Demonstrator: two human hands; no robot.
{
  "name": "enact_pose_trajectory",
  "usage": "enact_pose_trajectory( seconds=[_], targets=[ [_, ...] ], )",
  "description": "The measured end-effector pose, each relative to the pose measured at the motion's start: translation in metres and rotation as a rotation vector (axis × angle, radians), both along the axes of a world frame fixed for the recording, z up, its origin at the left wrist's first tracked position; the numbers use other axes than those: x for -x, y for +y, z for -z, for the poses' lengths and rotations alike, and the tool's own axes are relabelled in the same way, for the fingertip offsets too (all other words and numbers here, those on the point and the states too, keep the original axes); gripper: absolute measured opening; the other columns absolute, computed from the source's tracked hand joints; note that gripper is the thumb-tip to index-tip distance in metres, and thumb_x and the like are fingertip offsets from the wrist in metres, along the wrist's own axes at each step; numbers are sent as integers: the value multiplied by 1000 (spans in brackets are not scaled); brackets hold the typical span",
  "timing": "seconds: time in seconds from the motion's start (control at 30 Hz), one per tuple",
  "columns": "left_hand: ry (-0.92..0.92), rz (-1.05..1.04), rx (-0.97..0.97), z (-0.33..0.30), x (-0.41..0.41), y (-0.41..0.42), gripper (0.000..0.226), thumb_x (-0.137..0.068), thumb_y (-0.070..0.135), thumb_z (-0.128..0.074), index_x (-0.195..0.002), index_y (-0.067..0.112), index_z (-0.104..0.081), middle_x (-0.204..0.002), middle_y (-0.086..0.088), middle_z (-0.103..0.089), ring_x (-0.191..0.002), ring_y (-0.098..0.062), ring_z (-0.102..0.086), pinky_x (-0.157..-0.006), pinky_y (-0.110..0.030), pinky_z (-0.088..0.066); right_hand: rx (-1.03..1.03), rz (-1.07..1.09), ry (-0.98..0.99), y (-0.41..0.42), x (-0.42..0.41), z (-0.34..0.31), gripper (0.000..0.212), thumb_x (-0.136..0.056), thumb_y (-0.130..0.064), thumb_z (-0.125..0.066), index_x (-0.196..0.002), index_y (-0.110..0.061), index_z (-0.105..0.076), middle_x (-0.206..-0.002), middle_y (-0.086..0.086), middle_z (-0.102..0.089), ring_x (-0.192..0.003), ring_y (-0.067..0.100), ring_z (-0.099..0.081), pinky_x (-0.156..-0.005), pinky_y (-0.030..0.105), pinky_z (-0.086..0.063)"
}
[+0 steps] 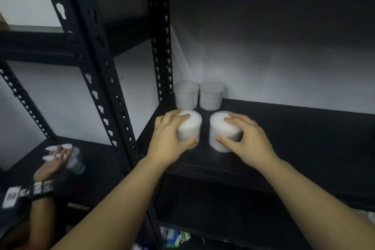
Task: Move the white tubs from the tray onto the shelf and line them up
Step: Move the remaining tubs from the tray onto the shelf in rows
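Note:
Two white tubs stand side by side at the back left of the black shelf [294, 128], the left one [186, 95] beside the rear post and the right one [211, 95] touching it. In front of them, my left hand [168, 136] grips a third white tub [191, 126], and my right hand [245, 138] grips a fourth [218, 128]. Both held tubs sit upright on the shelf with a small gap between them. The tray is not in view.
Black perforated uprights [101, 71] frame the shelf's left end. Another person's hand [55, 160], with long white nails and a wrist strap, holds a small clear container at the neighbouring shelf, lower left. A shelf board hangs overhead. Colourful packets [174, 237] lie below.

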State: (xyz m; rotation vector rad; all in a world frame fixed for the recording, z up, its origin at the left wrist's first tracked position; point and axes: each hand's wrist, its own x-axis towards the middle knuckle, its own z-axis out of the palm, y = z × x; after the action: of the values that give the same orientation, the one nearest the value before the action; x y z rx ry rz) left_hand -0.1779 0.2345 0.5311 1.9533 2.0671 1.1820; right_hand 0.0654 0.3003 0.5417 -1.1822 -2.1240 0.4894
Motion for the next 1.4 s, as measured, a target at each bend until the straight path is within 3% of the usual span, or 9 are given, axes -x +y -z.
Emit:
enact_pose_trajectory(
  seconds=[0.17,0.47,0.8,0.87,0.93,1.03,1.17,1.27,1.4],
  targets=[
    [-14,-2,50,-8,15,26,77,-70,42,-86,-140,27,-57,-150,10,-43,-132,-20,-34,-112,-33,-33,60,-20,-70,29,15,-13,72,-71,-40,-89,-136,-24,-62,-148,-14,-49,-133,12,-48,-114,37,-39],
    [38,17,189,-24,27,60,83,-67,34,-83,-144,25,-54,-153,1,-41,-135,-28,-38,-113,-39,-38,108,-4,-160,65,44,-28,78,-68,-30,-92,-138,-19,-59,-148,0,-50,-131,21,-50,-103,22,-35],
    [168,35,282,-34,30,76,85,-74,34,-77,-151,29,-42,-160,0,-33,-139,-32,-36,-113,-38,-35,135,23,-261,81,56,-33,83,-71,-41,-85,-145,-31,-48,-147,-1,-50,-132,27,-45,-107,44,-43],
    [249,31,304,-38,30,76,86,-77,37,-75,-153,30,-37,-164,-2,-27,-146,-33,-26,-118,-40,-29,109,8,-342,80,55,-38,86,-74,-44,-83,-149,-34,-42,-156,-3,-42,-139,27,-37,-111,45,-38],
    [330,25,306,-42,30,73,89,-79,42,-73,-156,32,-30,-168,-4,-15,-153,-32,-12,-123,-45,-19,68,-29,-386,76,50,-42,93,-76,-46,-81,-156,-36,-33,-167,-9,-21,-148,26,-24,-118,47,-30],
    [360,2,207,-42,23,58,94,-80,48,-69,-159,29,-22,-168,-8,-10,-155,-31,-6,-124,-52,-16,24,-42,-331,61,35,-43,103,-79,-52,-77,-161,-37,-15,-170,-9,-6,-153,23,-13,-122,49,-24],
    [384,27,63,-34,-12,23,85,-85,56,-62,-156,24,-28,-165,-13,-21,-153,-30,-12,-124,-53,-17,-33,8,-253,25,4,-33,86,-89,-57,-64,-159,-32,-21,-167,-2,-24,-151,23,-21,-119,50,-31],
    [372,62,75,-19,-45,-5,81,-89,60,-58,-156,26,-30,-165,-12,-22,-154,-27,-10,-124,-48,-6,-43,85,-265,-11,-24,-19,71,-95,-59,-55,-155,-28,-33,-162,-2,-34,-149,20,-28,-118,47,-33],
    [387,91,121,11,-92,-42,77,-92,64,-51,-157,28,-28,-166,-7,-20,-155,-24,-9,-125,-50,-6,-37,166,-304,-56,-68,11,65,-98,-64,-43,-153,-30,-39,-161,-5,-35,-150,18,-26,-121,46,-28]
  ],
)
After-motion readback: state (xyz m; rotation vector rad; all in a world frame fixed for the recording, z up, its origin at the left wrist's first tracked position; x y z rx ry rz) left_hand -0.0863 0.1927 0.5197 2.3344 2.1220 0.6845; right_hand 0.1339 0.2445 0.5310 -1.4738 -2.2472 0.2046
